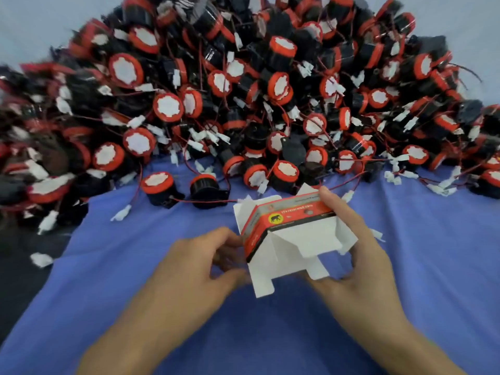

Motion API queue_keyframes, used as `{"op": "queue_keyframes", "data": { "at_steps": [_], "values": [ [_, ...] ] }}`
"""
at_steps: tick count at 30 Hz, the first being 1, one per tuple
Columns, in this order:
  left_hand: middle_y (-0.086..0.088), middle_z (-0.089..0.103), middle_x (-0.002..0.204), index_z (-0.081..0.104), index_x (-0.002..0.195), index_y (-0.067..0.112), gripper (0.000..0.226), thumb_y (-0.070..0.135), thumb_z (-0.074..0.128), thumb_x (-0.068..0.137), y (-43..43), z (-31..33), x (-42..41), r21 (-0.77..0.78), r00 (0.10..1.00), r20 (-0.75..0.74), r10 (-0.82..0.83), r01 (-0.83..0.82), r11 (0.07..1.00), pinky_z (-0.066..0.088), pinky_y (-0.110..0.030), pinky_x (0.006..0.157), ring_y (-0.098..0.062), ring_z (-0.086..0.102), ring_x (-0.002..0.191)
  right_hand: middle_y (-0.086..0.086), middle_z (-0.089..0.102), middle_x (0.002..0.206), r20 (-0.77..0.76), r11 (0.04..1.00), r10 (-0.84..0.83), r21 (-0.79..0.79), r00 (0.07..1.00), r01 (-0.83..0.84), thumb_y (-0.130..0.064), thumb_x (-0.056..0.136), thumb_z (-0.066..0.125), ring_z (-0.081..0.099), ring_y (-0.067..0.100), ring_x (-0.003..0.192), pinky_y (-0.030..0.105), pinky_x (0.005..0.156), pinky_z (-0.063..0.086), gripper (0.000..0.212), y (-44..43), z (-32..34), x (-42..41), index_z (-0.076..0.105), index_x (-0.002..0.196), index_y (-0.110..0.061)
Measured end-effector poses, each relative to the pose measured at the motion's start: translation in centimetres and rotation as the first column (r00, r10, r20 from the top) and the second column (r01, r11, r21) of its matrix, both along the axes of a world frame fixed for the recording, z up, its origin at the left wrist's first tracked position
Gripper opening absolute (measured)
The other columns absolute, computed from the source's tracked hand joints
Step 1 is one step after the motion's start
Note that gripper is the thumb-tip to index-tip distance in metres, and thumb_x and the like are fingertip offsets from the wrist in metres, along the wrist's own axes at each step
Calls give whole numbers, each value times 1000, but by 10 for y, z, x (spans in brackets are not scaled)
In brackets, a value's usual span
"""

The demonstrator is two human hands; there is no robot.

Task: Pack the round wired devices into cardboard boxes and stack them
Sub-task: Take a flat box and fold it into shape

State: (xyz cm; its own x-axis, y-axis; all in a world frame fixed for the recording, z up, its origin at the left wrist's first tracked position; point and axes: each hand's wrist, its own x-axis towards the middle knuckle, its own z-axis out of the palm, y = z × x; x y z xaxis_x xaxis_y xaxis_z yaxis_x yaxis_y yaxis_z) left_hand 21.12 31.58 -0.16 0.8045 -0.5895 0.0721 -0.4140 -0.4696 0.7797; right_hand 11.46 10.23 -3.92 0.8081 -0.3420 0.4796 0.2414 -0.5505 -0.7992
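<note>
I am holding the cardboard box (286, 220) between both grips: my left grip (200, 263) is pinching its left end with curled fingers, while my right grip (359, 253) is curling round its right end, one finger lying along the top edge. The box's white flaps are hanging open toward me, over the blue cloth (270, 334). The heap of round wired devices (243, 90) is lying just beyond both grips, red wires and white plugs spilling out.
</note>
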Motion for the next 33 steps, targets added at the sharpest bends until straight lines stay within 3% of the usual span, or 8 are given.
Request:
{"op": "queue_keyframes", "data": {
  "at_steps": [3, 6, 10, 13, 19, 22, 27, 33],
  "values": [
    [20, 68, 80, 68, 80, 37, 14, 38, 81, 74, 2, -3, 4, -35, 991, 104, 84, -81, 996, 46, -14, 68, -3, 62, 77, -26, 52, 146, 59, 994, -45, -93, 997, 50, -20, 74, 92, 49, 0, 137, 17, 108, 43, 87, -5, 1, -4, 48, 145, -44],
    [16, 61, 86, 58, 73, 32, 24, 32, 82, 72, 0, -4, 5, -107, 957, 252, 145, -122, 987, 42, -14, 65, -5, 55, 79, -24, 55, 142, 39, 996, -4, -88, 999, 7, -32, 71, 93, 53, 3, 134, 16, 105, 42, 86, 0, 7, -7, 49, 143, -46],
    [27, 58, 119, 52, 109, 49, 64, 59, 86, 57, -1, 1, 3, -273, 973, 176, 151, -99, 957, 43, -20, 81, 4, 55, 109, -25, 54, 142, -36, 992, 96, -84, 995, -98, -63, 79, 77, 51, 1, 135, 14, 104, 41, 81, 8, 26, -9, 45, 149, -37],
    [26, 61, 134, 53, 131, 53, 90, 53, 94, 51, -5, 4, 0, -393, 996, 87, -17, 49, 918, 47, -32, 99, 1, 55, 130, -12, 58, 144, -71, 963, 267, 40, 961, -265, -46, 89, 76, 54, 14, 135, 29, 106, 44, 58, 12, 39, -4, 55, 139, -23],
    [5, 74, 122, 69, 119, 39, 53, 68, 78, 76, -8, 10, -7, -606, 982, -113, -151, 52, 794, 58, -28, 86, -18, 71, 113, 2, 68, 135, 91, 787, 423, 456, 902, -415, -26, 90, 70, 63, 21, 126, 33, 97, 55, 60, 28, 48, 7, 51, 147, -25],
    [-1, 75, 118, 72, 116, 34, 37, 49, 72, 82, -13, 8, -9, -675, 955, -216, -203, 4, 737, 59, -28, 81, -22, 73, 105, 1, 67, 137, 108, 802, 361, 472, 926, -367, -27, 89, 71, 62, 23, 128, 42, 102, 54, 61, 33, 45, 11, 51, 146, -23],
    [-2, 76, 113, 73, 108, 29, 29, 40, 69, 81, -19, 3, -9, -721, 956, -240, -167, -60, 691, 57, -26, 84, -20, 72, 106, -1, 68, 136, 160, 778, 328, 514, 931, -362, -26, 90, 67, 66, 15, 122, 22, 90, 54, 48, 37, 40, 10, 62, 137, -34],
    [3, 76, 110, 71, 110, 32, 26, 33, 62, 86, -28, 2, -18, -710, 969, -195, -153, -32, 704, 56, -17, 78, -10, 72, 99, 3, 73, 124, 127, 760, 312, 561, 941, -328, -21, 85, 69, 70, 18, 110, 26, 83, 55, 47, 34, 40, 7, 64, 132, -27]
  ]
}}
